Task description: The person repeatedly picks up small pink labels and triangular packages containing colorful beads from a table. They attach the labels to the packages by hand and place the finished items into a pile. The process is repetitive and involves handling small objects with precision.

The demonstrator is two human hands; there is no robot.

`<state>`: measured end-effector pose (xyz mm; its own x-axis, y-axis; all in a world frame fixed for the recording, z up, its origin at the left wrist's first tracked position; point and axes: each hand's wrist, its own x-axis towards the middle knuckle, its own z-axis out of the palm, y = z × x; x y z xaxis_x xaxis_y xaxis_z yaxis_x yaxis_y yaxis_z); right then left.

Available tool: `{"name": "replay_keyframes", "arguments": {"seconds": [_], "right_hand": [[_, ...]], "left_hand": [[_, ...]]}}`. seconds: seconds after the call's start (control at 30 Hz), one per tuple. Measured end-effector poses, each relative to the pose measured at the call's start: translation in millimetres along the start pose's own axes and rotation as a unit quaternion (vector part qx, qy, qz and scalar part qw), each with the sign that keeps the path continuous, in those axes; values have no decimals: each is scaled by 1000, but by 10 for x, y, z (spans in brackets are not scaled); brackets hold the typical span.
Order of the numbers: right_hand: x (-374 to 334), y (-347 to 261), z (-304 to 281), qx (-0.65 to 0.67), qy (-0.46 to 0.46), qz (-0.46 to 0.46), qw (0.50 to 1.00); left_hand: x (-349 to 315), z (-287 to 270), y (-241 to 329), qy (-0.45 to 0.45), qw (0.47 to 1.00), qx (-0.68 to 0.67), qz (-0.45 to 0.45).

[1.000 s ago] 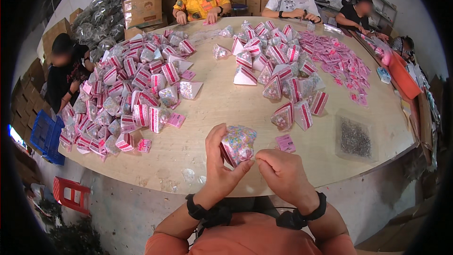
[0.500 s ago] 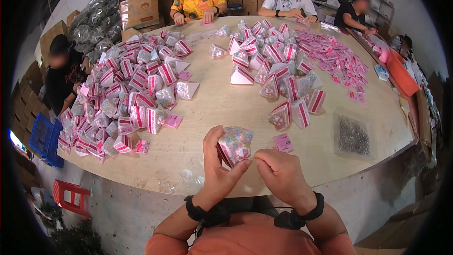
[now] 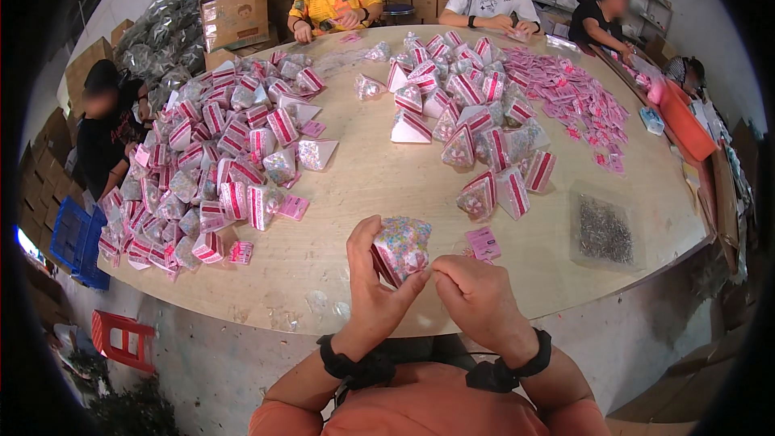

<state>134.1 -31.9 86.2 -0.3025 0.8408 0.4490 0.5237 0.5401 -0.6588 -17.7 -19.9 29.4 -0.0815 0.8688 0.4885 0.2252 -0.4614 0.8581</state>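
At the lower centre of the frame, the left hand grips a wedge-shaped packet speckled in pastel colours, tilted above the counter. The right hand is curled with thumb and forefinger pinched just beside the packet's lower right corner; I can't tell what sits between them. Near that hand lies a pink card. Similar wedges heap at the left, and a clear box of small metallic pieces sits lower right.
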Motion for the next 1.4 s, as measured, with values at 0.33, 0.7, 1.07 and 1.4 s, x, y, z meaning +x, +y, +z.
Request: {"name": "replay_keyframes", "arguments": {"seconds": [0.33, 0.7, 1.07, 1.4], "right_hand": [[-4, 27, 14, 2, 6, 1, 1000], [-3, 22, 28, -1, 16, -2, 1000], [45, -18, 3, 46, 19, 10, 999], [48, 24, -35, 43, -6, 16, 999]], "left_hand": [[2, -21, 16, -28, 999, 30, 15], [-16, 0, 8, -16, 991, -127, -26], [4, 24, 55, -2, 974, -227, -28], [10, 54, 71, 8, 980, -200, -23]]}}
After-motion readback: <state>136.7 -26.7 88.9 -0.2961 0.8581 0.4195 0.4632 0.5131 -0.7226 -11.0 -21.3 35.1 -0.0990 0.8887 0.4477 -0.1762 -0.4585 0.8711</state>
